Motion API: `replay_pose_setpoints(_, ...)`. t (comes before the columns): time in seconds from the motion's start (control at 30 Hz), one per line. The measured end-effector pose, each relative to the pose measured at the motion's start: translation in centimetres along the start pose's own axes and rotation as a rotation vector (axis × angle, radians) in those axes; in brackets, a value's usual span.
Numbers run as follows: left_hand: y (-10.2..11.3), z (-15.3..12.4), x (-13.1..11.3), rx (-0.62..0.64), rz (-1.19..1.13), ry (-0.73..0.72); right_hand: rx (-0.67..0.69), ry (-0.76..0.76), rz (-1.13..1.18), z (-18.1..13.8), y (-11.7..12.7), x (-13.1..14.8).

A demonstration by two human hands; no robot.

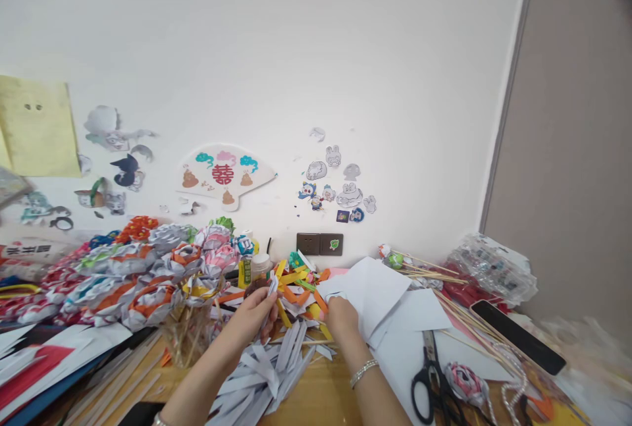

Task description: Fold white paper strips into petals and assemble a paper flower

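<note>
My left hand [254,317] is closed in a pinch round a small folded strip of white paper [272,284], held upright above a heap of paper strips. My right hand [340,315] rests with fingers curled on the edge of the white paper sheets [380,291]; what it grips, if anything, is hidden. A beaded bracelet [364,371] circles my right wrist. Between the two hands lie orange and yellow paper strips [291,288]. Grey-white paper strips [266,373] are piled on the wooden table under my forearms.
A mass of folded paper flowers [148,268] fills the left. Black scissors [429,380], a dark phone [518,337], bamboo skewers [459,311] and a plastic bag [494,268] lie to the right. A glue bottle [245,272] stands behind. Wall sockets [319,243] sit at the back.
</note>
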State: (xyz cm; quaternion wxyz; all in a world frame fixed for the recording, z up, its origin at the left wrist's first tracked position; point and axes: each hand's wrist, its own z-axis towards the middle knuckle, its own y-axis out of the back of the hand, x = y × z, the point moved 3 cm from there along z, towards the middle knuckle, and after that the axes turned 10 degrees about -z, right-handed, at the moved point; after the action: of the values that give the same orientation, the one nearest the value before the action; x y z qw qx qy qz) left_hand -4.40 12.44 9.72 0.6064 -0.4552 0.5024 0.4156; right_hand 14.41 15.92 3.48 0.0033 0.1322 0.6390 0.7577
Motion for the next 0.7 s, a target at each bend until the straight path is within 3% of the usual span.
replay_pose_setpoints(0.23,-0.4,-0.3,-0.1,0.015,-0.004,-0.031,0.006,-0.027,0.073,-0.1,-0.3,0.2)
replay_pose_setpoints(0.4,-0.6,-0.5,-0.5,-0.011,0.002,-0.038,0.036,-0.008,0.276,-0.3,0.4,-0.5)
replay_pose_setpoints(0.5,-0.7,-0.8,-0.8,-0.021,0.006,-0.041,0.066,0.080,0.490,-0.6,2.2,-0.5)
replay_pose_setpoints(0.7,-1.2,-0.9,-1.2,-0.091,0.014,-0.084,0.163,0.410,0.900,-3.4,7.9,1.4)
